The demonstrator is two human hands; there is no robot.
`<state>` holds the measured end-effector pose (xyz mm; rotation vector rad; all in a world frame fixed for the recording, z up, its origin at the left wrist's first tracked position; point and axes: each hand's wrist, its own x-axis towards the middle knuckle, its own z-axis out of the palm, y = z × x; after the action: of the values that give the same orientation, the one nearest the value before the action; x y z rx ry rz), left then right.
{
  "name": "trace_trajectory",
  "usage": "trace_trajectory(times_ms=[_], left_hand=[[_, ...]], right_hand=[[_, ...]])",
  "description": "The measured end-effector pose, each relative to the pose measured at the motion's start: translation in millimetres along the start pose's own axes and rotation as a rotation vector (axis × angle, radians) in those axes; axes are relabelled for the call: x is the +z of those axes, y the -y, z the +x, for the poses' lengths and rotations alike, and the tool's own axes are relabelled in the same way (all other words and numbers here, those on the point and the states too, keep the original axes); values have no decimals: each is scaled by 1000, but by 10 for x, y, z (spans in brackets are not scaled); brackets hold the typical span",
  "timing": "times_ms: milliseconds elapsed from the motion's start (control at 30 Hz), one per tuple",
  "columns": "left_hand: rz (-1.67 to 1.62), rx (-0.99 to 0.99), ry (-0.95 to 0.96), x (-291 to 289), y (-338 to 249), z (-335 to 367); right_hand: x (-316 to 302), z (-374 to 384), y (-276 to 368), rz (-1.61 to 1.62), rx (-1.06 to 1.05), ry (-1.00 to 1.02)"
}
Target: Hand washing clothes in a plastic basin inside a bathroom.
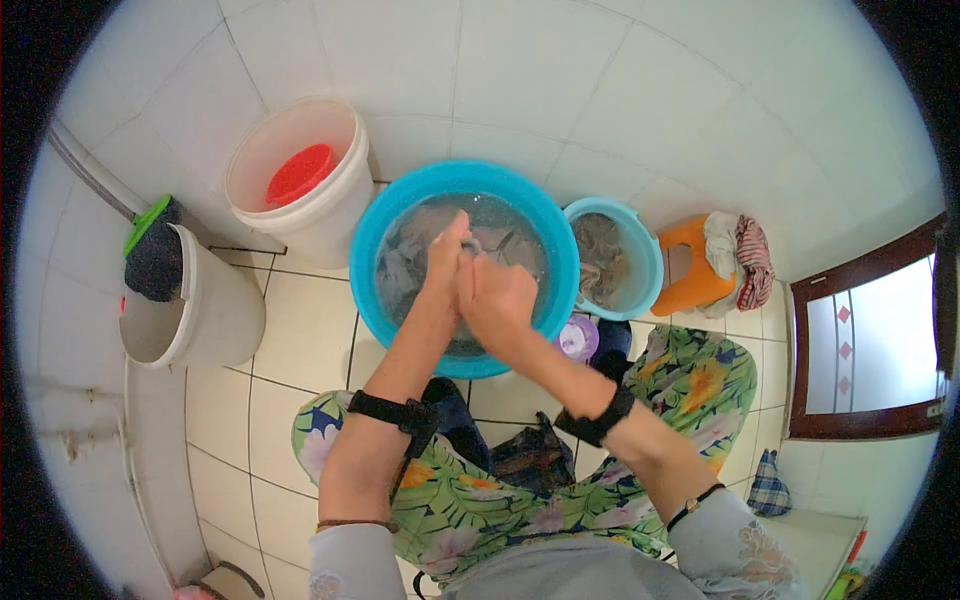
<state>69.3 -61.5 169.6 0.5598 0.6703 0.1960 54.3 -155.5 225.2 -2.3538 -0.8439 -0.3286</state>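
Observation:
A round blue basin (pixel 366 300) on the floor in front of me holds water and soaked grey cloth (pixel 402 262). Over its middle my left hand (pixel 446 258) and my right hand (pixel 498 300) are pressed together. My right hand is curled into a fist against the left palm. A small bit of grey cloth shows between them near the fingertips, and both hands appear closed on it. The rest of what they grip is hidden by the fingers.
A smaller light-blue bucket (pixel 648 265) with wet cloth stands right of the basin, beside an orange stool (pixel 690 285) draped with a striped cloth (pixel 754 262). A white bucket (pixel 335 225) holding a red bowl (pixel 301 176) and another bucket (pixel 225 310) with a green-edged brush (pixel 150 225) stand left.

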Motion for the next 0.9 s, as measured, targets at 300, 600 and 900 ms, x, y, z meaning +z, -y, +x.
trace_trajectory(times_ms=[300,600,900], left_hand=[[154,17,4,-165,-85,23],[381,-131,147,262,-116,-358],[203,152,-25,-294,-262,-106]], right_hand=[[110,80,-134,-143,61,201],[324,624,-847,507,407,220],[1177,-305,-1960,1208,1480,355]])
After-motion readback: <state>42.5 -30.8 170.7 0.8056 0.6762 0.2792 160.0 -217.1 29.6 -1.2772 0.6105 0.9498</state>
